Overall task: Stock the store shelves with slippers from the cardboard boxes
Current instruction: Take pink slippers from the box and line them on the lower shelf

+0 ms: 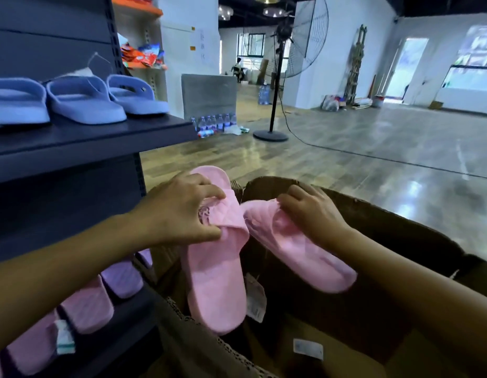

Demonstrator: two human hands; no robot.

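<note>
A: From the head camera, how were things held?
B: One soft pink fabric slipper point(215, 282) was pinched at its strap by the left hand point(179, 208), its mate point(302, 255) by the right hand point(310, 211), above the open brown cardboard box point(386, 227).
A: The risk?
B: Either could be dropped, it was judged, the pinches being shallow.

The left hand point(179, 211) hides much of the left pink slipper point(217, 282) strap, and the right hand point(310, 211) covers the strap of the right pink slipper point(299, 255). The leftmost blue slipper point(16, 105) is cut off at the edge, as is the cardboard box point(373, 222). Print on the hanging tag point(254, 301) is too blurred to read.
</note>
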